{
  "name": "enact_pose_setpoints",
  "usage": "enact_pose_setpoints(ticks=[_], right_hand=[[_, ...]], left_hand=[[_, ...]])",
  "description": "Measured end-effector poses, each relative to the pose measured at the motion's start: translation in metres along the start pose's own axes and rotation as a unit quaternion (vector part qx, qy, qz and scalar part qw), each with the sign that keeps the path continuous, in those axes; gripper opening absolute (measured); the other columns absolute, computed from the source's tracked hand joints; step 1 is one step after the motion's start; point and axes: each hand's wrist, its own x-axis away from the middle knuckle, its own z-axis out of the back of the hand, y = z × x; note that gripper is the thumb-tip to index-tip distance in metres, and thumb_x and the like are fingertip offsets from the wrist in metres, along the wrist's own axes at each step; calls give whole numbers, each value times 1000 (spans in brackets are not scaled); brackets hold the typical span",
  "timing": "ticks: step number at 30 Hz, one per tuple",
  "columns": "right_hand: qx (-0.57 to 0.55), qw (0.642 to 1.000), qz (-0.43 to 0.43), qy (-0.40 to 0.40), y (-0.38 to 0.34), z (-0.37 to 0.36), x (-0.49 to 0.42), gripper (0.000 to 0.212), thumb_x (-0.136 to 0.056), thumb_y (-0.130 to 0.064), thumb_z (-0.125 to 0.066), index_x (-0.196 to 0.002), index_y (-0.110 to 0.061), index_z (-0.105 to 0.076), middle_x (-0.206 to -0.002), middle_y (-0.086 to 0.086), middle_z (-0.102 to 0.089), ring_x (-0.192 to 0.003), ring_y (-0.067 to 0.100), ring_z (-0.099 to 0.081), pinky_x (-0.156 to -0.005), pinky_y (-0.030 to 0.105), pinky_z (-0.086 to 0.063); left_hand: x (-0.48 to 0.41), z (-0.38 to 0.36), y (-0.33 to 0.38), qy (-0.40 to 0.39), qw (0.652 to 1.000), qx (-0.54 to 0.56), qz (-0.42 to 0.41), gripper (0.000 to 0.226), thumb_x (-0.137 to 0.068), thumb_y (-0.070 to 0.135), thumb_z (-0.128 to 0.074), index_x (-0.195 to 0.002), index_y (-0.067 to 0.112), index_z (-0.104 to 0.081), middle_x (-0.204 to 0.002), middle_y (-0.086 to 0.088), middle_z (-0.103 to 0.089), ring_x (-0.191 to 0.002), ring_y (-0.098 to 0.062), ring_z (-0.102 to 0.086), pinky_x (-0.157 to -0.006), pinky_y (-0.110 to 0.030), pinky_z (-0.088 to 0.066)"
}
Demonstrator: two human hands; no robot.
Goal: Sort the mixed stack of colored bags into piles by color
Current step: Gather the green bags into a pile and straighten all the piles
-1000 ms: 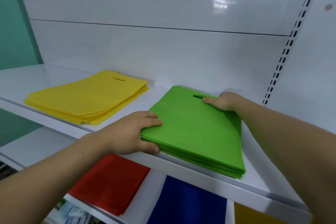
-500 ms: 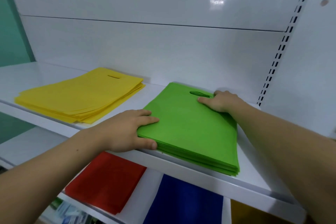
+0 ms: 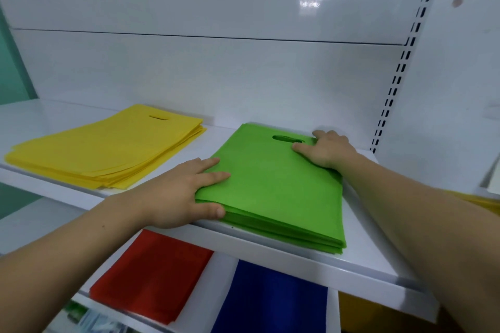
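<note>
Head view: white shelf [image 3: 359,246] holds yellow pile [image 3: 108,149], green pile [image 3: 273,186]; left hand [image 3: 176,194], right hand [image 3: 327,150] press the green, grips released.

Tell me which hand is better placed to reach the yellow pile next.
Left, probably. The left hand rests on the green pile's near-left corner, the side facing the yellow pile. The right hand presses the far-right corner by the handle hole, so it would cross the green pile.
</note>
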Motion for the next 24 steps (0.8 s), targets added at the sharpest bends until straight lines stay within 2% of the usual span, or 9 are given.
enact_pose_setpoints(ticks=[2, 6, 8, 11, 13, 18, 22, 24], right_hand=[[0, 1000, 4, -18, -2, 1, 1, 90, -76, -84, -34, -147, -28, -28, -149, 10, -34, -133, 38, -34, -107, 48, -34], [26, 999, 10, -35, -4, 0, 0, 91, -77, -85, -31, -148, -29, -27, -151, 10, -31, -135, 37, -32, -109, 50, -32], [27, 998, 18, -48, -4, 1, 0, 91, -77, -84, -30, -150, -31, -21, -153, 10, -27, -137, 37, -30, -110, 50, -31], [33, 997, 26, -64, -4, 4, -2, 93, -77, -85, -32, -151, -30, -20, -154, 11, -27, -137, 36, -32, -111, 47, -31], [31, 997, 25, -70, -4, 7, -4, 96, -74, -87, -33, -151, -30, -20, -154, 12, -26, -138, 37, -31, -112, 47, -30], [35, 996, 26, -74, -8, 8, -4, 101, -69, -91, -33, -150, -31, -22, -153, 12, -25, -138, 37, -30, -111, 49, -30], [33, 996, 31, -76, -8, 10, -5, 101, -69, -91, -33, -150, -30, -22, -155, 10, -24, -138, 36, -29, -111, 50, -29], [36, 997, 32, -59, -9, 11, -3, 101, -69, -91, -31, -150, -32, -21, -155, 8, -24, -139, 35, -28, -111, 52, -27]], left_hand=[[0, 1, 2, -15, 1000, -11, -1, 133, -28, 104, -1, -146, 45, -17, -158, 14, -5, -144, -8, -5, -111, -20, -4], [-1, 2, 0, -18, 1000, -5, -16, 130, -32, 104, -2, -146, 43, -16, -157, 16, -4, -145, -9, 3, -113, -23, -2], [0, -3, 0, -9, 999, -11, -35, 125, -37, 103, -1, -146, 44, -15, -158, 14, -5, -145, -7, 4, -111, -20, 1], [1, -8, 0, 7, 999, -12, -44, 117, -37, 102, 1, -141, 50, -10, -156, 17, -9, -137, 5, 0, -107, -12, 3], [1, -7, 2, 12, 998, -15, -53, 115, -37, 103, -1, -140, 51, -9, -155, 19, -10, -135, 8, 0, -106, -10, 4], [-1, -8, 3, 30, 998, -12, -59, 123, -38, 103, -5, -144, 44, -25, -155, 16, -17, -141, -3, -12, -107, -11, -2], [0, 1, 3, 14, 998, 23, -58, 122, -37, 104, -6, -143, 45, -24, -154, 17, -19, -135, 5, -13, -108, -14, -7], [-6, 10, 3, 24, 996, 68, -52, 122, -39, 103, -5, -142, 41, -30, -153, 13, -26, -134, 4, -18, -107, -13, -9]])
